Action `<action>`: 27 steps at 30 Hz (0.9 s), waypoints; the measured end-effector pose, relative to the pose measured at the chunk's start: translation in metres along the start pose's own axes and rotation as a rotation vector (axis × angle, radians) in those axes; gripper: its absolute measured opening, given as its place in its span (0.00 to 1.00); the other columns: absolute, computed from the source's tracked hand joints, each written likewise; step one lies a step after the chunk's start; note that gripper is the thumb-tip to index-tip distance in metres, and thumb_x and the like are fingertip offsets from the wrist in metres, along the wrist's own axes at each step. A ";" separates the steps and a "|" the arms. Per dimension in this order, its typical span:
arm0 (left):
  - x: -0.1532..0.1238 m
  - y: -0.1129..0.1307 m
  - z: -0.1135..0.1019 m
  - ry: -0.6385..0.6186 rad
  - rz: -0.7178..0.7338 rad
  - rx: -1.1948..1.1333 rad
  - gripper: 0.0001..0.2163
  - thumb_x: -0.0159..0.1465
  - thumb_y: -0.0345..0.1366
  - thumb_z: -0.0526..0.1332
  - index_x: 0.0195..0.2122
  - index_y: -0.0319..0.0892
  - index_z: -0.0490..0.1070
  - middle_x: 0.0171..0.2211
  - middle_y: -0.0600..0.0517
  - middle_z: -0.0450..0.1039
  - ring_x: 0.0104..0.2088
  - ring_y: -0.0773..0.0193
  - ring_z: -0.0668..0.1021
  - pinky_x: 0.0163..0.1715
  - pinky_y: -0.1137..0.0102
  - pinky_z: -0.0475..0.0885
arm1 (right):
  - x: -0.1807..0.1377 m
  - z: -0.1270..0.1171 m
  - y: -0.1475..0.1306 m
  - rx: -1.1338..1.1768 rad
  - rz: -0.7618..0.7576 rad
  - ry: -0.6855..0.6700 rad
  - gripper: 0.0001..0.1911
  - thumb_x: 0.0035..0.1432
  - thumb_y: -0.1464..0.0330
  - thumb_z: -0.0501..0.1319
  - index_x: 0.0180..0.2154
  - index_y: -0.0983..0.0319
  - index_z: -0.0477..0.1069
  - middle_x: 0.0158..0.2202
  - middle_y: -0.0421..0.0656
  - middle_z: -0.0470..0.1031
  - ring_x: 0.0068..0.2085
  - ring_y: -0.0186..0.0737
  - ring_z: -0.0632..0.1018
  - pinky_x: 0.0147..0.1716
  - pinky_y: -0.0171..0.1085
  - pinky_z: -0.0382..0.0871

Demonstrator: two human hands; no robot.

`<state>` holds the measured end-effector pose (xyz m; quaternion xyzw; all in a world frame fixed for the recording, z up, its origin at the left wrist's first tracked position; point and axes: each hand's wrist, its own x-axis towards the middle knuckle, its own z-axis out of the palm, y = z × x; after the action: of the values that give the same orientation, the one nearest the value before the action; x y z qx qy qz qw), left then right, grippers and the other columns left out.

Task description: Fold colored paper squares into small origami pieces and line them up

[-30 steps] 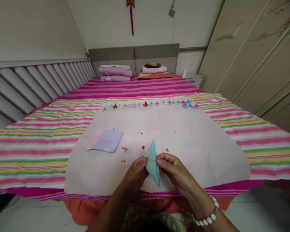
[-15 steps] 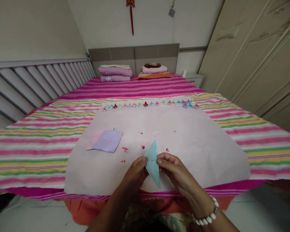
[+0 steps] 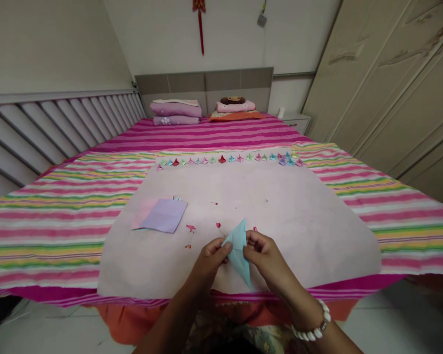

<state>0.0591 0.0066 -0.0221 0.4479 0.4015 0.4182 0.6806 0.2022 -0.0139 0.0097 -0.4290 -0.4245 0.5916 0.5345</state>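
Note:
Between my two hands is a light blue sheet of origami paper (image 3: 239,253), folded into a triangle with a crease across its middle. My left hand (image 3: 211,258) pinches its left corner between thumb and fingers. On the long right edge, my right hand (image 3: 264,253) grips the paper, its thumb in front and fingers partly hidden behind. A white beaded bracelet (image 3: 312,332) circles the right wrist. The folded paper is held just above a large pale sheet (image 3: 299,221) spread on the bed.
Purple and pink paper squares (image 3: 166,215) lie stacked at left on the pale sheet. Small red paper scraps (image 3: 191,228) are scattered near my hands. A row of small folded paper pieces (image 3: 222,159) lines the far edge. Folded bedding (image 3: 176,110) sits by the headboard.
Both hands and the blue paper have shifted slightly right. The paper has tilted a little and shows more of its face.

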 end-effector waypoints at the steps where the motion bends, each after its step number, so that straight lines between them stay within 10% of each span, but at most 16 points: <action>1: 0.001 0.000 0.000 0.049 0.030 0.045 0.13 0.55 0.44 0.66 0.35 0.39 0.75 0.26 0.54 0.69 0.28 0.67 0.70 0.31 0.72 0.64 | 0.001 0.000 0.002 -0.043 -0.031 0.020 0.06 0.44 0.66 0.66 0.27 0.60 0.74 0.23 0.38 0.72 0.25 0.36 0.69 0.27 0.35 0.64; 6: -0.005 0.004 0.004 0.310 0.274 0.276 0.22 0.53 0.37 0.68 0.51 0.46 0.71 0.46 0.48 0.67 0.35 0.64 0.72 0.35 0.70 0.67 | 0.002 -0.001 0.007 -0.354 -0.194 0.158 0.05 0.48 0.70 0.61 0.30 0.60 0.75 0.21 0.36 0.67 0.23 0.34 0.64 0.23 0.34 0.57; 10: -0.014 0.013 0.015 0.214 0.306 0.365 0.17 0.60 0.37 0.61 0.51 0.46 0.71 0.49 0.46 0.65 0.45 0.57 0.72 0.41 0.66 0.69 | 0.001 0.001 0.009 -0.566 -0.341 0.195 0.09 0.51 0.73 0.59 0.33 0.58 0.75 0.25 0.39 0.71 0.26 0.38 0.68 0.28 0.36 0.61; 27: -0.001 0.010 0.011 0.241 0.329 0.836 0.17 0.61 0.32 0.55 0.51 0.38 0.69 0.39 0.45 0.78 0.39 0.55 0.79 0.42 0.62 0.72 | 0.007 0.000 0.029 -0.843 -0.604 0.147 0.12 0.57 0.76 0.52 0.41 0.62 0.70 0.35 0.46 0.72 0.35 0.42 0.72 0.34 0.38 0.68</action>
<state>0.0671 0.0048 -0.0097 0.6897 0.5356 0.3720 0.3148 0.1945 -0.0088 -0.0185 -0.5056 -0.6919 0.1571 0.4908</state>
